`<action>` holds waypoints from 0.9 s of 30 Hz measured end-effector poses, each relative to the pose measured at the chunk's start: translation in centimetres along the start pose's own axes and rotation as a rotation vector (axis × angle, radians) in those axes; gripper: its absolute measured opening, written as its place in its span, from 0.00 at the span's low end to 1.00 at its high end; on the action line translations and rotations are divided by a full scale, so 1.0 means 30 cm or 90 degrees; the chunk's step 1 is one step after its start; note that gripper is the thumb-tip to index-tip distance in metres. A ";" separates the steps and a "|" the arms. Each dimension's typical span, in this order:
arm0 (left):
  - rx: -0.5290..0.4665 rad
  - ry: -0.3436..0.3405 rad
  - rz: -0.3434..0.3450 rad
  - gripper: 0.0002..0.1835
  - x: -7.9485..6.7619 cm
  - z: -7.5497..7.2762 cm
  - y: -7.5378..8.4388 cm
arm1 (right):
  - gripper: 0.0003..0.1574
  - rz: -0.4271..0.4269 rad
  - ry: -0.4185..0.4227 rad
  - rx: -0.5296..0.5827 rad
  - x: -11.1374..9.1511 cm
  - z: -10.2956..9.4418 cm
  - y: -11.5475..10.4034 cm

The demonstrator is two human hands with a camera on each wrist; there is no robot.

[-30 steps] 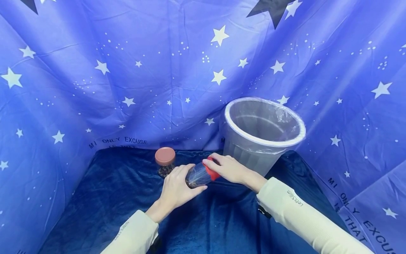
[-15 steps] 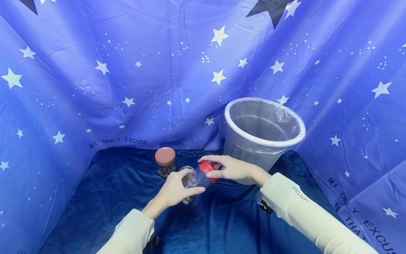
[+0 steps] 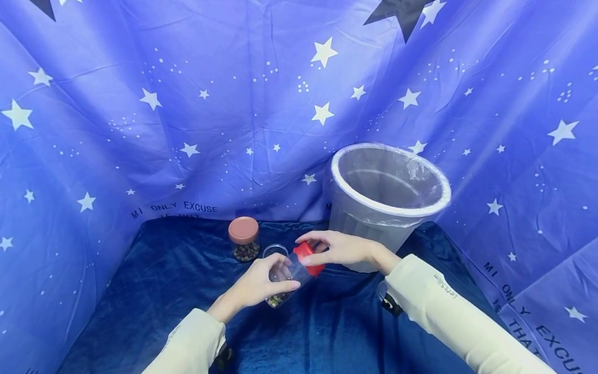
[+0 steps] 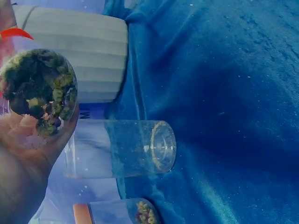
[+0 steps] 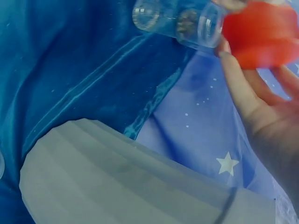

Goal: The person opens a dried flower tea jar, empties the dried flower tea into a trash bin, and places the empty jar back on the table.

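A clear jar [image 3: 277,299] with dried greenish buds at its bottom lies tilted in my left hand [image 3: 254,280], thumb and fingers round its side. My right hand [image 3: 343,249] grips the red lid [image 3: 309,258] at the jar's upper end. Whether the lid is fully seated, I cannot tell; in the right wrist view it is blurred. The left wrist view shows the buds through the jar's base. Just behind the left hand an uncovered clear jar [image 4: 121,149] stands upright, with a little residue near its base. Further left is a jar with a brown lid [image 3: 244,231], partly filled with dried buds.
A large whitish bin [image 3: 359,228] with a clear plastic liner stands behind my right hand, its wide mouth upward. Dark blue velvet cloth [image 3: 154,296] covers the table. Behind it hangs a blue curtain [image 3: 252,119] with stars.
The held jar's base has swung down and toward me, and the left hand has shifted slightly down-left. Right fingers have changed position on the lid. The uncovered jar has come into view.
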State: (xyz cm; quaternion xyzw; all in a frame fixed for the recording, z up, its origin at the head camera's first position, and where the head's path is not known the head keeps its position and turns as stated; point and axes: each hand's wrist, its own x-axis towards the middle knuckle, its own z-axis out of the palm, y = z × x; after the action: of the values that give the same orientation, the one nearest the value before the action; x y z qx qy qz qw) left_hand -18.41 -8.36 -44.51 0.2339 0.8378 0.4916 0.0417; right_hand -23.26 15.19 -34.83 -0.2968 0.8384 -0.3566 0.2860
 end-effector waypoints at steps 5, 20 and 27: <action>0.078 0.066 0.023 0.27 -0.004 0.009 0.012 | 0.34 0.050 0.009 0.068 0.012 -0.011 -0.009; 0.310 0.181 0.075 0.34 0.004 0.029 0.033 | 0.40 0.196 0.126 -0.025 0.031 0.029 -0.015; 0.402 0.236 0.121 0.37 0.008 0.045 0.033 | 0.37 0.193 0.145 0.027 0.027 0.041 -0.009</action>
State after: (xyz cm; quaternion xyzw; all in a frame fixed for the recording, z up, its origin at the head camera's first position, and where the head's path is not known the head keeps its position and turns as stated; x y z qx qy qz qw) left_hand -17.88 -6.76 -44.32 0.2190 0.9159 0.2446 -0.2308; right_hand -22.86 13.93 -35.56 -0.1187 0.8926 -0.3586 0.2462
